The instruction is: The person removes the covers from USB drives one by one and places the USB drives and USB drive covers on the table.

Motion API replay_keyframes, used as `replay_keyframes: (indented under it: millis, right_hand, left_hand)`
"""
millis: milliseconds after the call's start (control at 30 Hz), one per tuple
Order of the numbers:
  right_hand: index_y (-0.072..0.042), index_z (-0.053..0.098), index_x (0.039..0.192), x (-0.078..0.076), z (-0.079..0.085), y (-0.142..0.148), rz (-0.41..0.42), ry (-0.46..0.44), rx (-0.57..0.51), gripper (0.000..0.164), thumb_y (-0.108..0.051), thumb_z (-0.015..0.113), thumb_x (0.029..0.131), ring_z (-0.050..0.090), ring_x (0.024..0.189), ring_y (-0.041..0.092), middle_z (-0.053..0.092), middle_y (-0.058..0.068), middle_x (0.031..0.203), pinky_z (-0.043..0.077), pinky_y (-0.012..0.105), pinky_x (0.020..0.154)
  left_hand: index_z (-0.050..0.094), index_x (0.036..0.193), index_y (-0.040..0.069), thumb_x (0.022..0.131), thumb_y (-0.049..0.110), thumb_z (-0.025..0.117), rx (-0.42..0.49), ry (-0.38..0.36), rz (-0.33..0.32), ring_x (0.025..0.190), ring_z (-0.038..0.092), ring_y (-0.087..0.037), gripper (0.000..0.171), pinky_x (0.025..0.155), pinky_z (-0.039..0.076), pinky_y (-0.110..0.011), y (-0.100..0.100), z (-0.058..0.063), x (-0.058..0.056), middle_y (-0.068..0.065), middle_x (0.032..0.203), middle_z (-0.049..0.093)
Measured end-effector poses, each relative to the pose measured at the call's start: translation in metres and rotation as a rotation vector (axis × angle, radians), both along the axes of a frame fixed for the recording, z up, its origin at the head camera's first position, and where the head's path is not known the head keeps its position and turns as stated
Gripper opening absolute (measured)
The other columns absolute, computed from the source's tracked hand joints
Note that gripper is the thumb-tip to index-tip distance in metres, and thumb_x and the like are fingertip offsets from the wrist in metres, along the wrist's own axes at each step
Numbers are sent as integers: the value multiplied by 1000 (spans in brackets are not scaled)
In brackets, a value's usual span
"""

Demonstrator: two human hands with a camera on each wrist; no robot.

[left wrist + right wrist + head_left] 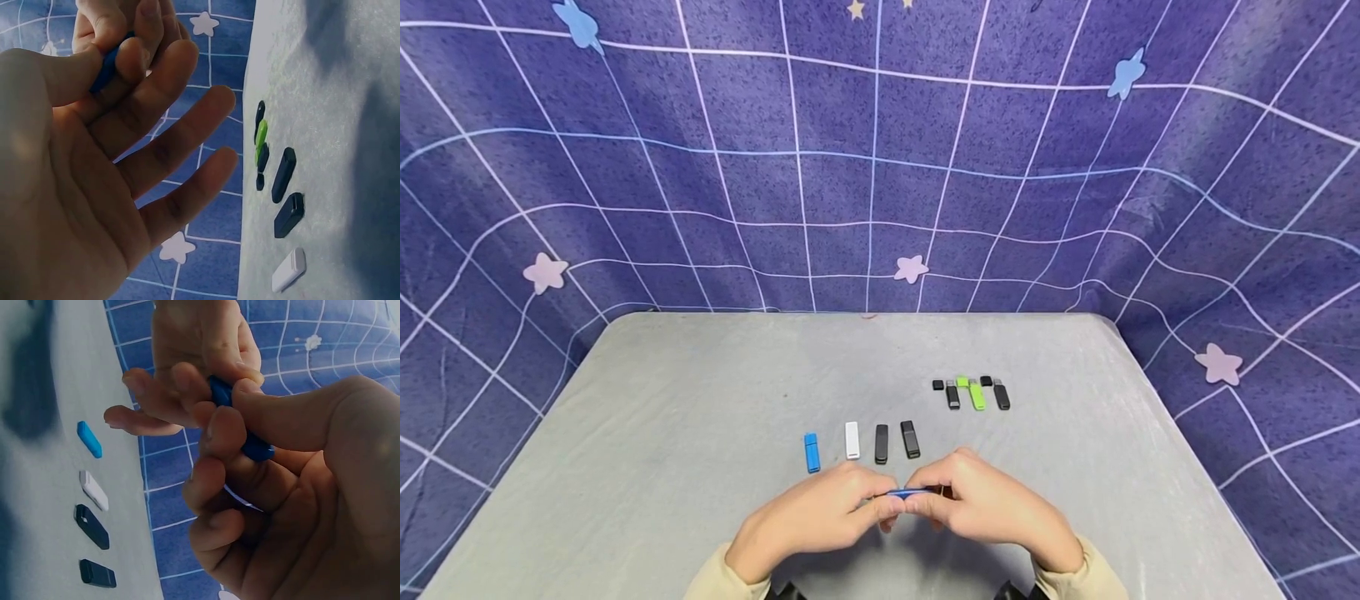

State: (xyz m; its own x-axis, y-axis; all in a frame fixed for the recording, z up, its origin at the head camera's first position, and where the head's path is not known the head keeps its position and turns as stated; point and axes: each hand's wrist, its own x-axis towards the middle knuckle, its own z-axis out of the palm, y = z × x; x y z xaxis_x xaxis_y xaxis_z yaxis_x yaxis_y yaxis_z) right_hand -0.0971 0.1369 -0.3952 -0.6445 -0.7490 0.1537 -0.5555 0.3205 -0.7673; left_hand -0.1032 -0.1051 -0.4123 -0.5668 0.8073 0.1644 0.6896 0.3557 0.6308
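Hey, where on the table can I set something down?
The gray tablecloth is bare left of the left hand and blue USB stick, and right of the right hand and rightmost uncapped black stick. It's crowded beyond the hands, where that blue stick, a white stick and two black sticks line up, and farther back right, among three uncapped sticks and caps.

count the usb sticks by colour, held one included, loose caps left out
blue sticks: 2, one of them held
white stick: 1
black sticks: 4
green stick: 1
total: 8
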Motion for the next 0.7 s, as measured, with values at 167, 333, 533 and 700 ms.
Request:
replay_keyframes:
  millis: [167,333,533,700]
  right_hand:
    - [-24,72,87,1,-1,0,-1,-7,-31,21,-29,62,105,47,58,-9,57,-10,62,44,14,51]
    - [-23,73,90,0,-1,1,10,17,-45,18,-27,62,104,44,59,-10,52,-13,64,43,12,53]
    - [-23,76,96,-2,1,4,46,39,-37,17,-26,61,105,42,61,-11,51,-14,65,42,11,55]
    - [-24,76,98,-3,2,6,77,51,-40,17,-24,60,105,39,61,-12,49,-14,65,39,9,54]
  left_hand:
    - [66,81,22,112,33,44,10,2,15,71,54,10,39,72,45,-10,-3,0,-1,13,76,67]
    - [65,81,21,112,32,44,41,-5,5,70,54,10,39,68,45,-8,-4,0,-1,9,75,68]
    - [64,81,22,112,32,45,60,3,-4,69,52,10,38,66,44,-8,-4,-1,0,10,75,67]
    - [65,81,22,111,33,46,57,11,1,68,50,10,38,66,44,-9,-5,-1,0,17,74,61]
